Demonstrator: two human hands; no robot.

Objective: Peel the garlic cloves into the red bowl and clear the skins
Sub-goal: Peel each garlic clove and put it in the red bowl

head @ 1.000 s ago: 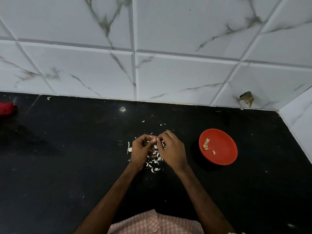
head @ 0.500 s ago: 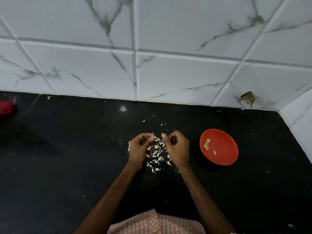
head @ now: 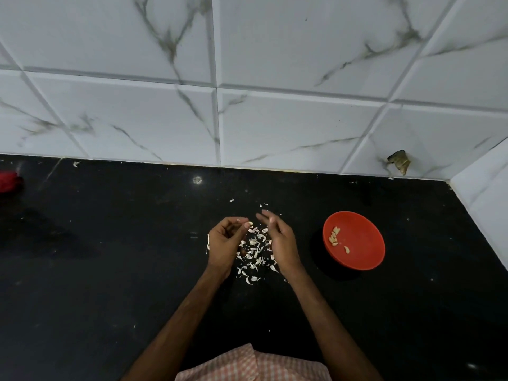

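1. Tiled wall: white, veined, behind the work area. No part in the task.

2. Countertop: black, bearing every item below. Stray flecks of skin lie toward the wall, apart from the main heap.

3. Red bowl: upright on the countertop, to the right of both hands and apart from them. It is in use as the receiving vessel.

4. Left hand: fingers curled, thumb and forefinger pinching item 9 above the heap.

5. Right hand: fingers loosely extended, holding nothing visible, just beside the left hand and between it and the bowl.

6. Skins: a loose heap of pale scraps on the countertop between and below the two hands. None cleared, so that half of the task is not yet begun.

7. Red cloth: at the far left edge, well apart from the work.

8. Peeled cloves: a small cluster in the bowl's left part, one more lying a little apart. Peeling is judged well under way.

9. Clove: pale, at the left fingertips. It looks bare or nearly so, and is judged due for the bowl. No unpeeled stock shows plainly; whether any lies hidden among the skins cannot be told.
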